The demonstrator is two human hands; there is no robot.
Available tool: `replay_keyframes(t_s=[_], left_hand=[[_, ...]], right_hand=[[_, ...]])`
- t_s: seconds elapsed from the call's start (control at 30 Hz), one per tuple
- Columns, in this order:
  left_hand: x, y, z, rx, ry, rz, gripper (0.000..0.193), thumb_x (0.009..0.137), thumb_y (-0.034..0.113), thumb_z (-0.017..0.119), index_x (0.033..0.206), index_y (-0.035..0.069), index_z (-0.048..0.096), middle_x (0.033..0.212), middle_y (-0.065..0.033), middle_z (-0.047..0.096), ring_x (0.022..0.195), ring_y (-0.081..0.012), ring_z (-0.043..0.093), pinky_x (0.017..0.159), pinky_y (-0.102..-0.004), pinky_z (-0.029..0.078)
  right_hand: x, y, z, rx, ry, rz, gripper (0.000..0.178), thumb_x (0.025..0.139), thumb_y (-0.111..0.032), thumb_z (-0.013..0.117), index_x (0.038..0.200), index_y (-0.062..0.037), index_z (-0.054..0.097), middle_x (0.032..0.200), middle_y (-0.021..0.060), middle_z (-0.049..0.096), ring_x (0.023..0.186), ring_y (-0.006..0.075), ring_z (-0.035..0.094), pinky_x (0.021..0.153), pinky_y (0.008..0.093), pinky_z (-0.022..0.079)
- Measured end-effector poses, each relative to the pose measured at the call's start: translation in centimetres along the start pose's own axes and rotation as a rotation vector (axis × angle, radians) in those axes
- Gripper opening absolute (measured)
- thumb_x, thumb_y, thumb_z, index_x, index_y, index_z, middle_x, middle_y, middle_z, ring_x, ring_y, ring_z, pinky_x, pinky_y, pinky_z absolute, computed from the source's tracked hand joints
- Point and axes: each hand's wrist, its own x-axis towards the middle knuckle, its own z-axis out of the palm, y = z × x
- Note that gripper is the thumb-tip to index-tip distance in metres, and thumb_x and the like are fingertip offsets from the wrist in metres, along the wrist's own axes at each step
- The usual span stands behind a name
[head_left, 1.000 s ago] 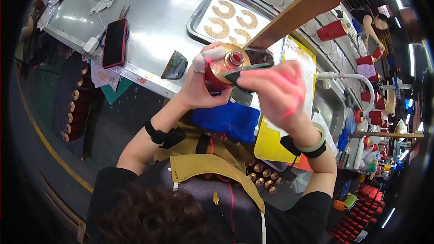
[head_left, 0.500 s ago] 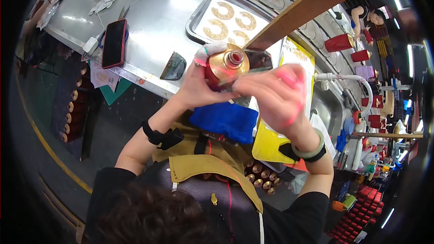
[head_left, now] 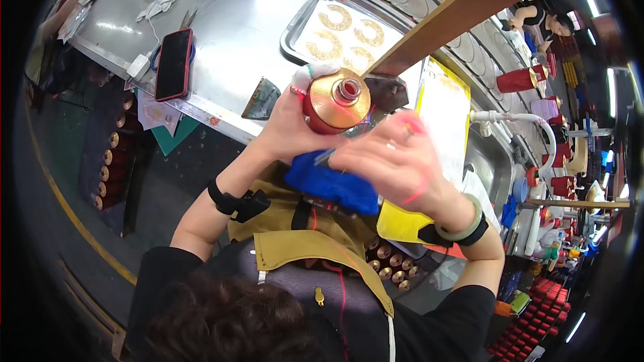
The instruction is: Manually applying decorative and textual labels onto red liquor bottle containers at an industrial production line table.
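Observation:
My left hand (head_left: 285, 124) is wrapped round a red bottle (head_left: 340, 102) with a gold shoulder and an open neck, tilted toward me; a whitish covering is on one fingertip. Close by on the right, my right hand (head_left: 396, 154) is closed, its fingers pinched on a thin greyish tool (head_left: 325, 157), too blurred to tell its kind. That tool lies just below the bottle, over a blue cloth (head_left: 342, 184). Behind the bottle is a metal tray (head_left: 290, 41) with a white sheet bearing several gold C-shaped pieces (head_left: 325, 47).
A phone (head_left: 174, 64) lies on the metal table (head_left: 228, 17) at left, near scissors (head_left: 196, 12). A wooden bar (head_left: 463, 10) slants across the far right side. A sink (head_left: 488, 164) with a white tap lies right. On the conveyor stand red bottles (head_left: 516, 80); another person works beyond.
My right hand has drawn the thin tool away from the bottle's gold shoulder, down toward the blue cloth. The bottle stays in my left hand.

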Motion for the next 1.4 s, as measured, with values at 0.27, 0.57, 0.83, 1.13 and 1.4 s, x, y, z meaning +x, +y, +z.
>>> replay_keyframes(t_s=[0.27, 0.57, 0.83, 1.13, 1.4], left_hand=[[0.8, 0.6, -0.9, 0.057, -0.121, -0.097, 0.097, 0.066, 0.016, 0.096, 0.146, 0.002, 0.043, 0.132, -0.0134, 0.063, 0.124, -0.0203, 0.061, 0.109, -0.0355, 0.048], [1.0, 0.0, -1.5, 0.014, -0.287, -0.083, 0.104, 0.066, 0.012, 0.096, 0.150, 0.001, 0.036, 0.138, -0.0118, 0.058, 0.129, -0.0200, 0.057, 0.112, -0.0364, 0.045], [0.6, -0.5, -0.8, 0.145, -0.051, 0.165, 0.094, 0.059, 0.022, 0.099, 0.138, 0.005, 0.051, 0.135, -0.0140, 0.041, 0.130, -0.0316, 0.048, 0.110, -0.0417, 0.043], [0.8, 0.5, -1.8, 0.139, -0.100, 0.142, 0.084, 0.061, 0.019, 0.096, 0.134, 0.004, 0.058, 0.131, -0.0124, 0.052, 0.127, -0.0282, 0.053, 0.111, -0.0399, 0.042], [-0.5, 0.3, -1.9, 0.026, -0.178, -0.103, 0.091, 0.066, 0.017, 0.091, 0.145, 0.004, 0.047, 0.147, -0.0155, 0.049, 0.134, -0.0265, 0.052, 0.112, -0.0395, 0.043]], right_hand=[[-0.6, -1.1, 0.1, -0.001, -0.018, -0.005, 0.023, 0.074, -0.015, 0.070, 0.097, -0.0148, 0.073, 0.094, -0.0054, 0.072, 0.083, 0.0130, 0.064, 0.080, 0.0327, 0.044], [-0.5, -1.8, -0.5, 0.024, -0.056, 0.018, 0.022, 0.072, -0.011, 0.072, 0.093, -0.0151, 0.075, 0.092, -0.0052, 0.074, 0.072, 0.0128, 0.063, 0.078, 0.0318, 0.043], [-1.2, -1.2, 0.3, 0.011, -0.055, 0.008, 0.023, 0.072, -0.015, 0.073, 0.095, -0.0140, 0.074, 0.094, -0.0034, 0.074, 0.075, 0.0134, 0.061, 0.078, 0.0328, 0.045], [-1.2, -0.9, 0.0, 0.062, -0.016, 0.050, 0.025, 0.071, -0.013, 0.074, 0.096, -0.0151, 0.075, 0.094, -0.0050, 0.074, 0.078, 0.0106, 0.063, 0.076, 0.0308, 0.043], [-1.4, 1.0, 0.5, 0.007, 0.153, 0.127, 0.028, 0.068, -0.005, 0.073, 0.093, -0.0158, 0.076, 0.094, -0.0051, 0.076, 0.077, 0.0132, 0.064, 0.077, 0.0325, 0.042]])
